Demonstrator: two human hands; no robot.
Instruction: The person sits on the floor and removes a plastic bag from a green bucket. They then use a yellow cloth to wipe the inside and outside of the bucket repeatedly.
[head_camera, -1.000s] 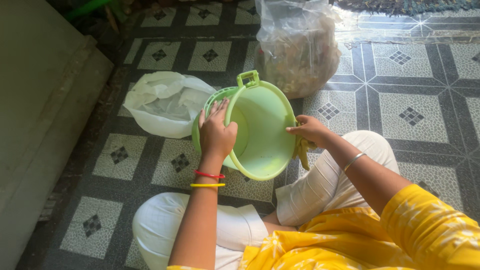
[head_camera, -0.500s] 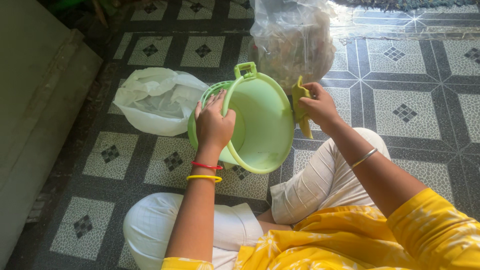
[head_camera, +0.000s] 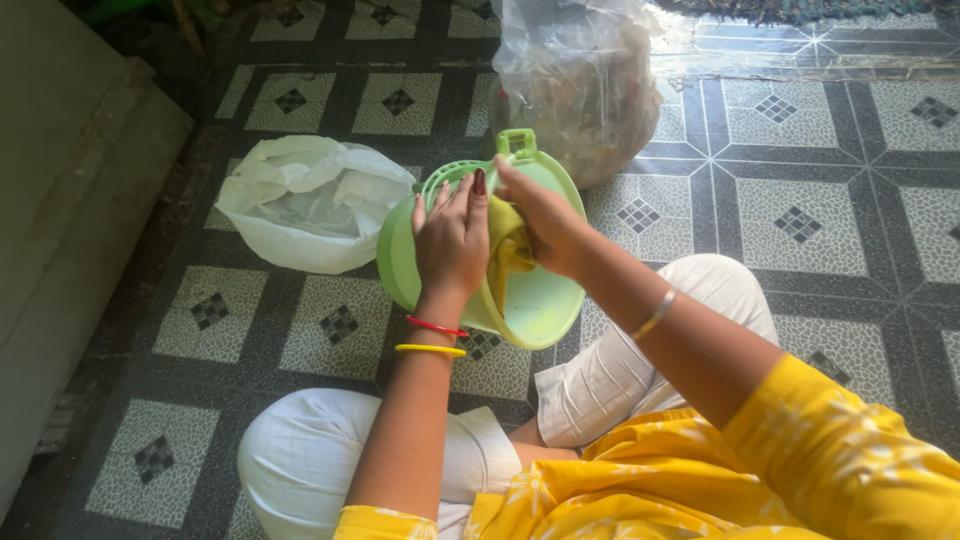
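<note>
hands (head_camera: 455, 240) (head_camera: 540, 215) on green bucket (head_camera: 545, 305), perhaps wiping

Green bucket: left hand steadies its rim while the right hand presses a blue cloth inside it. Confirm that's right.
Not quite: the cloth is yellow-green, not blue, as the head view shows. The rest stands: the left hand steadies the rim of the green bucket, tipped on its side, while the right hand presses the cloth inside it.

Patterned tile floor (head_camera: 800, 225) underfoot: a white plastic bag (head_camera: 305, 205) lies crumpled on the left, a full clear bag (head_camera: 580, 85) stands further back, well apart.
</note>
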